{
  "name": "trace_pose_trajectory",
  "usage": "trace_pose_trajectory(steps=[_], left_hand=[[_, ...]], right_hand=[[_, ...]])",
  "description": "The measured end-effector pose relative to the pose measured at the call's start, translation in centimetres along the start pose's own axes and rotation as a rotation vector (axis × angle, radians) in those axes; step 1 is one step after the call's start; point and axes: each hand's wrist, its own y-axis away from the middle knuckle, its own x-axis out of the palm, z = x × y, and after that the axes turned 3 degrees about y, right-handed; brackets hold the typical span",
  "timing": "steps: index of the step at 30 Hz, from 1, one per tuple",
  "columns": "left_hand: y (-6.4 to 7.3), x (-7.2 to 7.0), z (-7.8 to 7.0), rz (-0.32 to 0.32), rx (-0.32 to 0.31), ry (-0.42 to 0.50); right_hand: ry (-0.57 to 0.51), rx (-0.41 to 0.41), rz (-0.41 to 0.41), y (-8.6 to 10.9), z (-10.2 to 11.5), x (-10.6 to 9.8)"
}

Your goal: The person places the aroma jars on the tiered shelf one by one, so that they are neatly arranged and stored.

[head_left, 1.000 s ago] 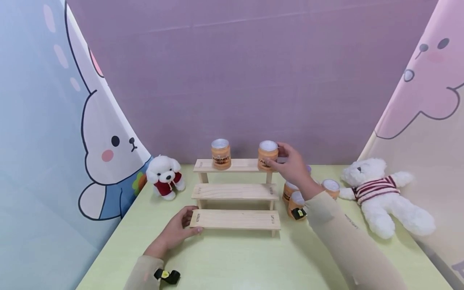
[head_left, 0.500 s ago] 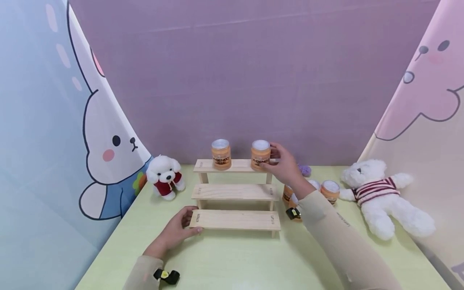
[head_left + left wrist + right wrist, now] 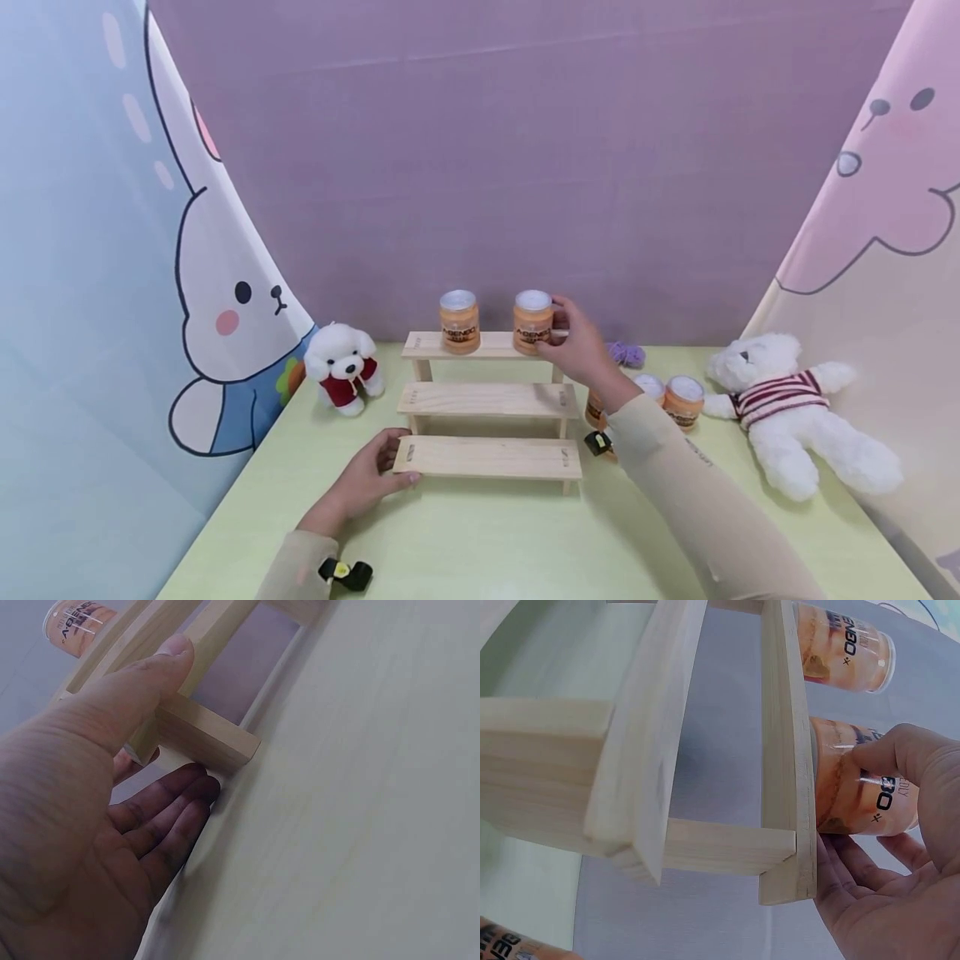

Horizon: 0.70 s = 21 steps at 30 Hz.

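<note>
My right hand [image 3: 583,343] grips an orange can [image 3: 533,323] with a pale lid, thumb at its front and fingers round its right side. The can stands upright on the top board of a three-step wooden display rack [image 3: 487,457]; in the right wrist view its base meets the board. To its left on that board, apart from it, is a second orange can [image 3: 459,322]. My left hand [image 3: 362,477] holds the left end of the rack's lowest step. In the left wrist view its thumb lies over the board and several fingers are beside the leg [image 3: 210,735].
Right of the rack stand several more orange cans [image 3: 683,402], partly hidden by my right sleeve. Behind them lies a purple bundle [image 3: 627,355]. A white plush dog [image 3: 342,367] sits at the left, and a plush bear [image 3: 787,404] lies at the right. A purple cloth [image 3: 510,167] hangs behind.
My right hand has shifted the can leftward along the top board, closer to the second can. The left hand has kept its place on the lowest step.
</note>
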Motion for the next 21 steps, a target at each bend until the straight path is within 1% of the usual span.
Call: trace_pose_trajectory(steps=[6, 12, 21], left_hand=[[-0.02, -0.06, -0.09, -0.007, 0.0, -0.005], [-0.14, -0.09, 0.18, 0.001, 0.004, -0.009], [-0.08, -0.07, 0.08, 0.003, 0.005, -0.009]], right_hand=[[-0.007, -0.002, 0.006, -0.31, -0.01, 0.24], [-0.008, 0.03, 0.018, -0.34, 0.14, 0.52], [-0.004, 0.021, 0.026, -0.58, 0.4, 0.84]])
